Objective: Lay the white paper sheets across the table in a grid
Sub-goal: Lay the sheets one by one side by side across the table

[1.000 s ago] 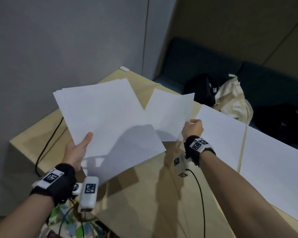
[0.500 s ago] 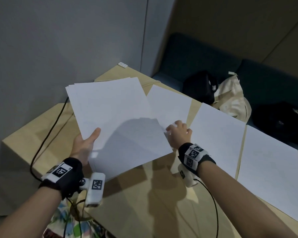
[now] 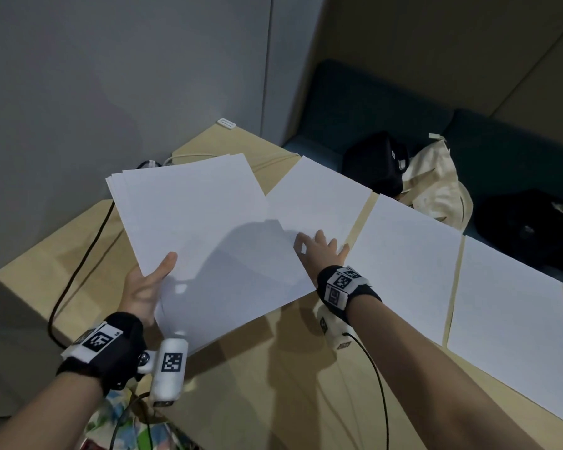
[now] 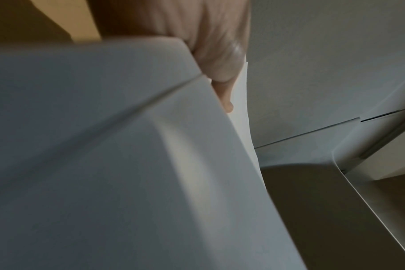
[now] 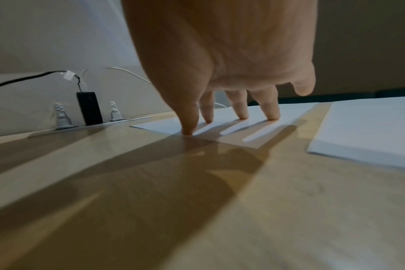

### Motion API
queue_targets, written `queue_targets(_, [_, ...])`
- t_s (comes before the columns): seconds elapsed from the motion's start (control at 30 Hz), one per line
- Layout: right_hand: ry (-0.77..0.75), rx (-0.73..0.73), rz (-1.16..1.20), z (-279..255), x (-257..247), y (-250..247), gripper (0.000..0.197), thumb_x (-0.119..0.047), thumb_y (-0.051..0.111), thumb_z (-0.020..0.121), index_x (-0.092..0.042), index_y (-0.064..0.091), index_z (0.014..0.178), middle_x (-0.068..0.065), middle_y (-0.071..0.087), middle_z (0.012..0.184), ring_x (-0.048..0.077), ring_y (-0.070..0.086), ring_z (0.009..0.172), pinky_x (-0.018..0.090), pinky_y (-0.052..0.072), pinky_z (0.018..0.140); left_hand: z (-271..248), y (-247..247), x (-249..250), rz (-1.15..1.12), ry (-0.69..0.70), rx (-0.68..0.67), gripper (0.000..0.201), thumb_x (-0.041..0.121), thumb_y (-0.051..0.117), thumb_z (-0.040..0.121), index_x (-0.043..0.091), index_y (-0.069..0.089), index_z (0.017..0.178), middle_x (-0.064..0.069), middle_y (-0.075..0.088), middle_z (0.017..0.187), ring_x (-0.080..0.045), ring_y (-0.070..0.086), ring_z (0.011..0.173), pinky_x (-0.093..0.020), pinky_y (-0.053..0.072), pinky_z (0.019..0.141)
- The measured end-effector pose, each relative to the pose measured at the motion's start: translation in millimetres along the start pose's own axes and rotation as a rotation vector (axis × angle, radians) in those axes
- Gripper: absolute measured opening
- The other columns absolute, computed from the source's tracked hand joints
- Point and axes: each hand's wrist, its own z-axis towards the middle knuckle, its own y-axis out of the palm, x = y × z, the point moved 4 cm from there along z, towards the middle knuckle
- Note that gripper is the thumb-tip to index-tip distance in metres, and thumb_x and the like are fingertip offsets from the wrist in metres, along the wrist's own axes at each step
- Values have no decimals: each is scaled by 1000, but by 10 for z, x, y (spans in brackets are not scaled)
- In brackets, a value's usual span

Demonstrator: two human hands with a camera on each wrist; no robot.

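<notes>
From the head view, a person stands at a pale wooden table (image 3: pixel 273 384) set into a corner of grey walls. The left hand (image 3: pixel 145 287) holds a stack of white paper sheets (image 3: pixel 205 241) above the near left part of the table, thumb lying across the top of the stack, the other fingers hidden beneath it. The right hand (image 3: pixel 320 250) is spread, fingers straight, pressing on the near edge of a single sheet (image 3: pixel 319 196) that lies flat on the table just right of the held stack. Further right, a second sheet (image 3: pixel 403 258) and a third sheet (image 3: pixel 514 336) lie flat in a row, narrow strips of bare wood between them. A black cable (image 3: pixel 78 261) runs over the table's left edge. Beyond the far edge sit a black bag (image 3: pixel 377 164) and a cream cloth bag (image 3: pixel 439 186) on a dark teal bench (image 3: pixel 387 99). From the left wrist view, blurred paper fills most of the frame, and a finger (image 4: pixel 222 69) shows curled against the underside of the stack. From the right wrist view, four fingertips (image 5: pixel 272 114) rest apart from one another on the single sheet, near its corner, the palm raised above the wood; another sheet lies to the right, and a black plug (image 5: pixel 89 107) stands in a socket strip against the wall.
</notes>
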Motion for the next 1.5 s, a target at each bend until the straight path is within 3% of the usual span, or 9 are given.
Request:
queue_targets(0.17, [26,28,19,60,48,-7,31,-25,24,82,-31,48,100,4,44,108,36,42,108,59,13,107,-14,35,1,-2,18,-13,34,15,59,89,6,57,122,-1,66,107,-21,63,94,-36,49,87])
queue_targets(0.4, [14,21,56,89,103,44,29,-28,26,85,-35,49,100,3,46,111,33,42,110,59,13,107,1,58,-41,-6,-1,-15,36,15,59,89,4,56,124,-5,66,110,-26,61,98,-32,49,78])
queue_targets(0.5, [5,25,57,67,101,26,30,-28,25,86,-33,51,101,4,46,113,34,42,109,58,15,107,15,71,-53,-13,-14,-18,38,14,59,90,2,55,126,-10,64,114,-28,61,100,-38,49,86])
queue_targets(0.6, [5,40,59,36,89,3,32,-27,24,87,-32,52,101,5,47,114,34,43,109,58,17,107,26,68,-58,-21,-14,-16,38,14,59,89,3,56,125,-6,65,115,-30,61,103,-43,47,93])
queue_targets(0.73, [10,32,77,29,84,0,32,-26,25,87,-32,53,100,5,46,112,34,43,111,58,16,108,18,80,-67,-18,-5,-11,19,14,60,88,12,63,107,-1,67,104,-24,63,92,-35,50,79])
queue_targets(0.97, [22,37,80,29,126,-26,32,-30,27,89,-33,56,102,0,41,98,32,44,108,56,16,109,-34,118,-36,3,12,-18,31,14,59,90,7,59,120,-1,66,108,-23,63,96,-37,48,89])
queue_targets(1.13, [10,45,86,31,158,-38,33,-33,27,91,-33,56,107,0,42,101,31,44,111,56,15,110,-77,129,-7,21,19,-45,18,13,60,89,12,65,106,10,75,89,-20,65,93,-34,50,86])
queue_targets(1.3, [22,8,77,72,175,-1,33,-34,32,89,-36,54,113,2,47,117,31,41,118,56,12,110,-133,98,21,51,8,-14,31,16,62,88,5,61,117,-5,67,110,-29,63,101,-44,46,97])
queue_targets(1.5, [12,12,70,88,168,-8,33,-32,32,91,-35,55,114,2,47,119,31,40,120,54,14,110,-189,112,81,72,55,-2,26,15,60,90,8,60,115,4,66,97,-15,63,87,-31,49,78])
